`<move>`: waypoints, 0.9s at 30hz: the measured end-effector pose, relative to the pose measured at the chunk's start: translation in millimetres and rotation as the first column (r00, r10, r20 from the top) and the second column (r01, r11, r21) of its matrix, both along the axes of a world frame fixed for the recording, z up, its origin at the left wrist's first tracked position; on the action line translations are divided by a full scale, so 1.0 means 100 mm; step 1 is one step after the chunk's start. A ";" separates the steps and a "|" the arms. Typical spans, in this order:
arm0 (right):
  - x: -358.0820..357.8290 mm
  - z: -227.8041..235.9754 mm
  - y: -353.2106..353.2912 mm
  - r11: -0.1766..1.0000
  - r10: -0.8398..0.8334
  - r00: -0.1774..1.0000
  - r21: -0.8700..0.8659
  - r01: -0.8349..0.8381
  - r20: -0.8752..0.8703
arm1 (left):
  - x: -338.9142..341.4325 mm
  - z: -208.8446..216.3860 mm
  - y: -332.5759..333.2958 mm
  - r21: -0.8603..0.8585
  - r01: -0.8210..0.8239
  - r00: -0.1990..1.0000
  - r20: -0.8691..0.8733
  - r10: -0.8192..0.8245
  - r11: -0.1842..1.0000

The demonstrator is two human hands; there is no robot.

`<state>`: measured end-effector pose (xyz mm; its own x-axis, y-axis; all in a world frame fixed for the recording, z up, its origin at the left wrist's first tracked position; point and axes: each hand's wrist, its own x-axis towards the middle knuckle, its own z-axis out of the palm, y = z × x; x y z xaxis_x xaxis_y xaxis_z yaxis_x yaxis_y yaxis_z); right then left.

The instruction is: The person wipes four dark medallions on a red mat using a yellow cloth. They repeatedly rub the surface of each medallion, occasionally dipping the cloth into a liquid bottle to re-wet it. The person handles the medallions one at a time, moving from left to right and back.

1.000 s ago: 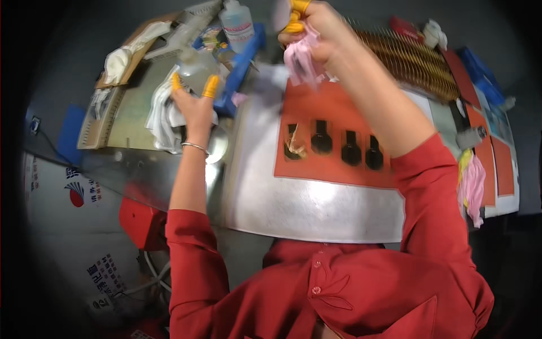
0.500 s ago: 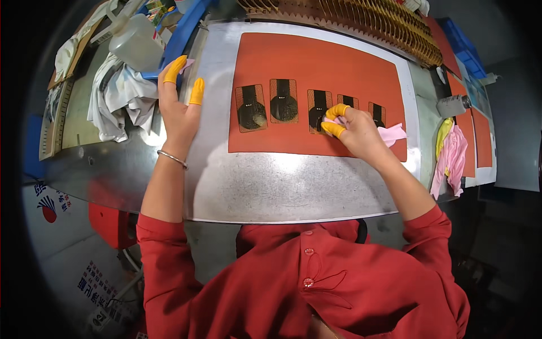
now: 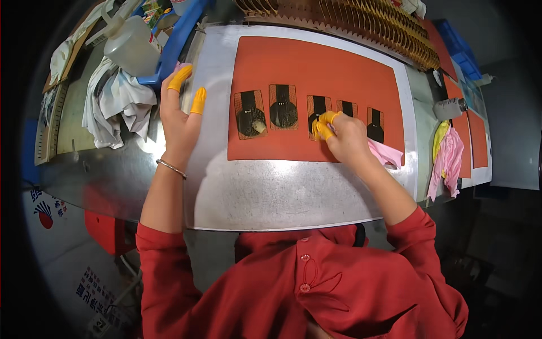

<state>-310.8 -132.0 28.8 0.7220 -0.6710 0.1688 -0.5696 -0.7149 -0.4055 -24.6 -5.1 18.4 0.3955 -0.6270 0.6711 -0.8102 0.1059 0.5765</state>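
Note:
My right hand [image 3: 349, 138], with yellow finger cots on its fingers, pinches a pink cloth [image 3: 386, 153], whose loose end hangs out to the right. Its fingertips rest over a thin dark plate [image 3: 319, 104] with a gold-patterned border, hiding that plate's lower part. Similar plates [image 3: 283, 107] lie on an orange mat [image 3: 271, 150]; the leftmost plate [image 3: 249, 114] bears a pale smear. My left hand [image 3: 182, 118] is at the mat's left, its cotted thumb and forefinger apart. A bit of pink material [image 3: 179, 66] shows by the forefinger tip; whether it is held is unclear.
A slotted brown rack [image 3: 361, 25] runs along the back. White cloths [image 3: 121, 101], a squeeze bottle [image 3: 132, 48] and a blue tray [image 3: 179, 42] stand left. At the right are a grey bottle [image 3: 449, 108] and hanging pink and yellow cloths [image 3: 449, 152]. The metal table's front edge curves before me.
My right hand has shifted a little left and turned over the middle plate, and the cloth between its fingertips is less visible. My left hand stays beside the mat. The whole view has shifted slightly.

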 end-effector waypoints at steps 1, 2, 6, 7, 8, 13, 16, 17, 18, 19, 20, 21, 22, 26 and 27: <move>-0.04 -0.02 0.02 1.000 0.013 1.000 -0.001 -0.013 -0.010 | -0.01 -0.01 0.00 0.000 0.000 1.000 -0.008 0.000 1.000; -0.04 -0.04 0.00 0.999 0.004 1.000 0.034 -0.004 0.008 | -0.01 -0.01 -0.01 0.005 0.000 1.000 -0.009 0.000 1.000; 0.15 -0.04 -0.27 0.996 -0.070 0.996 -0.068 0.066 -0.061 | -0.03 0.02 0.00 0.025 -0.006 1.000 -0.021 0.006 1.000; 0.14 -0.03 -0.25 0.998 -0.055 0.997 -0.042 0.053 -0.051 | -0.02 0.01 0.00 0.023 -0.011 0.999 -0.030 0.011 1.000; 0.11 -0.02 -0.20 0.999 -0.040 0.998 -0.016 0.040 -0.039 | -0.01 -0.01 -0.01 0.002 -0.030 1.000 -0.003 0.030 1.000; 0.08 -0.01 -0.16 0.997 0.027 0.998 -0.073 -0.031 -0.053 | -0.03 0.00 -0.02 0.017 -0.019 1.000 -0.010 0.019 1.000; 0.16 -0.07 -0.38 0.993 -0.001 0.998 -0.117 -0.006 -0.065 | -0.07 0.03 -0.04 0.032 0.003 1.000 -0.016 -0.002 0.999; 0.14 -0.06 -0.34 0.996 0.027 0.998 -0.085 -0.032 -0.061 | -0.05 0.02 -0.03 0.029 0.002 1.000 -0.021 -0.001 1.000; 0.09 -0.05 -0.25 0.997 0.054 0.997 -0.053 -0.057 -0.057 | -0.03 -0.01 -0.01 0.027 0.002 1.000 -0.027 -0.001 1.000; 0.07 -0.04 -0.17 0.995 0.097 0.994 -0.025 -0.098 -0.052 | 0.00 -0.01 0.01 0.021 -0.013 0.999 -0.031 0.014 1.000; -0.01 -0.07 -0.10 0.995 0.081 0.991 -0.042 -0.086 -0.110 | -0.03 0.00 -0.01 -0.012 -0.012 0.999 -0.037 0.012 1.000; -0.01 -0.06 -0.12 0.995 0.082 0.996 -0.053 -0.084 -0.032 | -0.01 0.01 -0.04 -0.016 -0.010 1.000 -0.019 0.010 1.000; 0.01 -0.02 -0.14 0.994 0.077 0.996 -0.076 -0.081 -0.052 | -0.01 0.02 -0.03 -0.002 -0.010 1.000 -0.006 0.010 1.000; 0.12 -0.03 -0.30 0.997 0.053 0.997 -0.045 -0.056 -0.052 | -0.03 0.02 -0.02 0.034 -0.015 1.000 0.001 0.015 0.999; 0.10 -0.02 -0.28 0.997 0.073 0.996 -0.033 -0.075 -0.051 | -0.03 0.01 0.00 0.035 -0.017 1.000 -0.021 0.018 0.999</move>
